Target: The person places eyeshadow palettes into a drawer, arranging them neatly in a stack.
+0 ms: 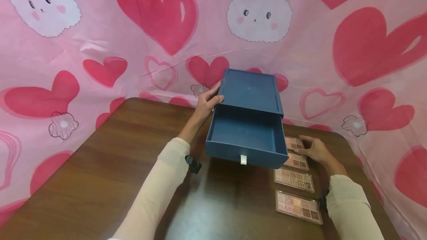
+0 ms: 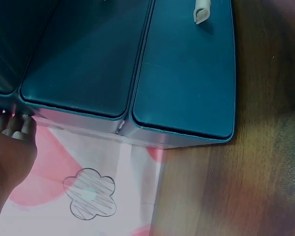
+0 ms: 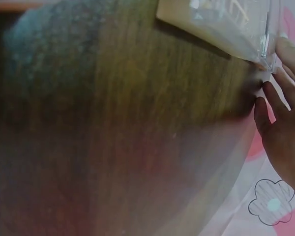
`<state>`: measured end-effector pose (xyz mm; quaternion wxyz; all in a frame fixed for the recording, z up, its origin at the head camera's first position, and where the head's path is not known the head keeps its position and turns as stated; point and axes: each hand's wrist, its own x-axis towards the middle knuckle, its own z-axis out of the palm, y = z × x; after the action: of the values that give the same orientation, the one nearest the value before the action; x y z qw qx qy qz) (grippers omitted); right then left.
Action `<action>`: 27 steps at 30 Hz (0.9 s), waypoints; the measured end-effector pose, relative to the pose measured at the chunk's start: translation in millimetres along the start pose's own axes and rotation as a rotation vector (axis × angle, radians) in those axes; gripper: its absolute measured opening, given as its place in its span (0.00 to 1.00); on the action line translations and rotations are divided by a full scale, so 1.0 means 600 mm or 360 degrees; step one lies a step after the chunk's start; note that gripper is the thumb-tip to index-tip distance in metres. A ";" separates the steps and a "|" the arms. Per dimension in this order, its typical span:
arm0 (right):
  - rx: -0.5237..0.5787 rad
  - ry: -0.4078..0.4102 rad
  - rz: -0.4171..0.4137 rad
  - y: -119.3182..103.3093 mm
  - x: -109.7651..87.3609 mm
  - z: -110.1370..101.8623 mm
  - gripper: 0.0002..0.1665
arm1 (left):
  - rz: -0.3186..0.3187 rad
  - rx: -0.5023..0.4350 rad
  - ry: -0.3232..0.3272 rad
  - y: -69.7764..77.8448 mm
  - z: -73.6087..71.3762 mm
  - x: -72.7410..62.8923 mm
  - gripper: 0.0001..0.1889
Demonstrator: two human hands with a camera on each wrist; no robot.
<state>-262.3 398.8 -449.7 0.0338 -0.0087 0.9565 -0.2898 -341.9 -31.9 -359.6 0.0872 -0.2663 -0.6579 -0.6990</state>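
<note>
A dark blue drawer unit (image 1: 250,90) stands at the back of the table, its top drawer (image 1: 227,150) pulled out and bare inside. My left hand (image 1: 205,105) rests on the unit's left side, thumb by the top's front corner. Closed lower drawers (image 2: 187,73) show in the left wrist view. To the right, my right hand (image 1: 317,150) pinches the right end of the farthest eyeshadow palette (image 1: 294,143), which the drawer partly hides. The right wrist view shows fingertips at the clear case (image 3: 231,29).
Nearer me in a column lie a second palette (image 1: 298,161), a third palette (image 1: 293,180) and a fourth palette (image 1: 298,207). The brown wooden table (image 1: 100,180) meets a pink heart-and-rabbit cloth (image 1: 207,32) behind. The pulled-out drawer overhangs the tabletop.
</note>
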 end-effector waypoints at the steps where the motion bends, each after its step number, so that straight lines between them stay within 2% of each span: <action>1: -0.0019 -0.0003 0.0002 0.000 0.002 0.000 0.43 | -0.0003 0.0000 -0.0001 0.000 0.000 0.000 0.33; 5: -0.0031 -0.0029 0.0007 0.001 0.008 0.000 0.43 | -0.0003 0.0001 0.0001 0.000 -0.001 0.001 0.33; 14: -0.0020 -0.0007 -0.0109 0.000 0.018 0.000 0.40 | -0.0027 -0.0038 0.0002 0.002 0.001 0.001 0.34; 27: -0.0053 0.0050 -0.0107 -0.004 0.015 0.000 0.36 | 0.0001 0.0001 -0.0001 -0.001 0.001 0.001 0.35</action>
<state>-271.3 396.4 -448.7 0.0090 -0.0370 0.9607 -0.2749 -342.5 -31.0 -359.6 0.0873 -0.2667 -0.6581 -0.6987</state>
